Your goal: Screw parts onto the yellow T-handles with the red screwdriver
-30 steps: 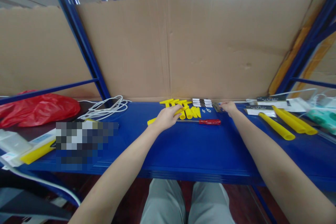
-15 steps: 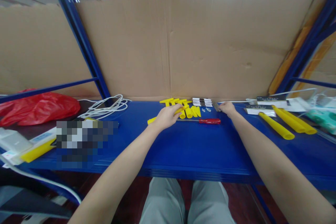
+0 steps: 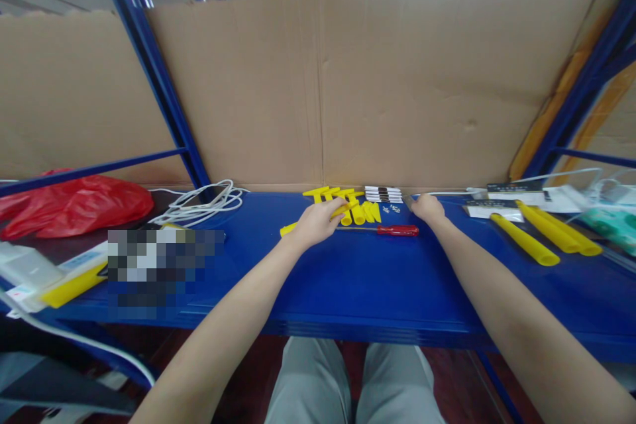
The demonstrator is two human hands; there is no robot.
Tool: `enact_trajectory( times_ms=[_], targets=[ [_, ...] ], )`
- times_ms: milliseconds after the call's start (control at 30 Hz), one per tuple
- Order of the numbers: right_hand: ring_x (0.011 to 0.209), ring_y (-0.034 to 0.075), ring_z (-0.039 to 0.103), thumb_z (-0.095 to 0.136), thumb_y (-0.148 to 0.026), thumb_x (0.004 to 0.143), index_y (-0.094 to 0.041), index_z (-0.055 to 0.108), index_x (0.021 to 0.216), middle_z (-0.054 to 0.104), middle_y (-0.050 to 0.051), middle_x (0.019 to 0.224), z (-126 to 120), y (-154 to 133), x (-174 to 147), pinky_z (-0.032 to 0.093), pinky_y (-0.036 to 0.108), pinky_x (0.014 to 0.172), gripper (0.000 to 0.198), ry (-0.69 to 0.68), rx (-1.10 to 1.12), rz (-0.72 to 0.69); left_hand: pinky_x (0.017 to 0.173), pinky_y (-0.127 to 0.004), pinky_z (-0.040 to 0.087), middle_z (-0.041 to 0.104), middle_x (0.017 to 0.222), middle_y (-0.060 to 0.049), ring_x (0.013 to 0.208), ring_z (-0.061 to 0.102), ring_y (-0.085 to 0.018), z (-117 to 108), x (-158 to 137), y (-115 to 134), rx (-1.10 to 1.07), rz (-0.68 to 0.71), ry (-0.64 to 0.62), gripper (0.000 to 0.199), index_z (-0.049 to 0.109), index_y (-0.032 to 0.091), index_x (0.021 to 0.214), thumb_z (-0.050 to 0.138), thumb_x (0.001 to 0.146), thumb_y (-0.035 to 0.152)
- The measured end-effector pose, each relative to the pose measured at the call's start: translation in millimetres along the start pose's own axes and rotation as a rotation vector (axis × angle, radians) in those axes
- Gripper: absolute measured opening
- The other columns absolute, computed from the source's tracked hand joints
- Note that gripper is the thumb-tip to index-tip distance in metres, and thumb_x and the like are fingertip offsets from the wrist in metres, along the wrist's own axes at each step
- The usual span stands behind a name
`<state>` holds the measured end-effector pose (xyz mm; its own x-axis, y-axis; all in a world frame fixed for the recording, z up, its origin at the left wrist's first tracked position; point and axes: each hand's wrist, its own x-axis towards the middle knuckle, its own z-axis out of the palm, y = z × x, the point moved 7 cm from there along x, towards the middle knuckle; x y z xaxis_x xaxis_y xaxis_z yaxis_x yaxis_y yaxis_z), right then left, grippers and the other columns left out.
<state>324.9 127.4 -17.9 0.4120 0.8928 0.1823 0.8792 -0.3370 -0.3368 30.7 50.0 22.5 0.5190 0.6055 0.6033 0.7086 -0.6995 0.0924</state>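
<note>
My left hand [image 3: 316, 221] is closed around a yellow plastic piece [image 3: 342, 209], which pokes out past the fingers. Over at the back, my right hand [image 3: 428, 208] has its fingers pinched together at some small flat grey metal pieces [image 3: 408, 201]; its fingertips are partly hidden. Between the hands lie yellow T-shaped parts [image 3: 328, 193], thin yellow wedges [image 3: 371, 212], a stack of small white packs [image 3: 382, 194] with dark bands, and tiny silvery bits [image 3: 393, 209]. A screwdriver with a red handle [image 3: 397, 230] lies nearer me, its shaft running toward my left hand. Another yellow part [image 3: 288, 229] shows beneath my left wrist.
Yellow tubes [image 3: 527, 240] and black-and-white packages [image 3: 493, 209] lie on the right of the blue table [image 3: 368, 285]. To the left are a white cable [image 3: 209, 204], a red plastic bag [image 3: 84, 204] and a pixelated patch. Cardboard [image 3: 397, 86] walls the back.
My right hand has shifted slightly left, over more of the grey metal pieces. My left hand stays nearly still with the yellow piece.
</note>
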Motion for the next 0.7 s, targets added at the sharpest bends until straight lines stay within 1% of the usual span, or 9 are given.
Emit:
enact_trajectory(
  times_ms=[133,300,467,600,700],
  targets=[
    [0.109,0.033,0.061,0.046,-0.051,0.086,-0.004,0.065,0.113,0.064,0.028,0.112,1,3,3,0.05,0.035,0.083,0.058,0.009,0.027,0.032,0.087,-0.034,0.053,0.069,0.113,-0.005,0.101,0.066,-0.021,1,0,1,0.009,-0.004,-0.008,0.027,0.058,0.023,0.111,0.053,0.085,0.019],
    [0.108,0.031,0.062,0.047,-0.041,0.087,-0.004,0.065,0.114,0.065,0.027,0.111,2,10,10,0.05,0.033,0.081,0.049,0.045,0.143,0.109,0.087,-0.034,0.052,0.069,0.113,-0.005,0.101,0.066,-0.021,0,0,1,0.014,-0.012,-0.02,0.027,0.058,0.022,0.111,0.052,0.085,0.019],
    [0.11,0.031,0.061,0.046,-0.038,0.088,-0.005,0.064,0.116,0.064,0.026,0.114,2,10,8,0.05,0.036,0.085,0.047,0.019,0.168,0.147,0.086,-0.034,0.052,0.069,0.113,-0.005,0.101,0.066,-0.021,-1,0,2,0.012,-0.031,-0.04,0.027,0.059,0.022,0.111,0.052,0.085,0.018],
    [0.116,0.033,0.057,0.045,-0.04,0.089,-0.004,0.063,0.117,0.062,0.027,0.118,4,7,4,0.047,0.038,0.09,0.05,-0.012,0.144,0.139,0.086,-0.033,0.052,0.069,0.113,-0.005,0.101,0.066,-0.021,-1,0,3,0.014,-0.036,-0.046,0.027,0.058,0.021,0.111,0.053,0.085,0.018],
    [0.116,0.033,0.056,0.042,-0.036,0.09,-0.002,0.062,0.117,0.061,0.029,0.117,3,4,1,0.046,0.038,0.092,0.048,-0.003,0.103,0.091,0.085,-0.033,0.052,0.069,0.113,-0.005,0.101,0.066,-0.021,-1,0,3,0.017,-0.028,-0.04,0.026,0.058,0.022,0.111,0.052,0.085,0.019]
  ],
)
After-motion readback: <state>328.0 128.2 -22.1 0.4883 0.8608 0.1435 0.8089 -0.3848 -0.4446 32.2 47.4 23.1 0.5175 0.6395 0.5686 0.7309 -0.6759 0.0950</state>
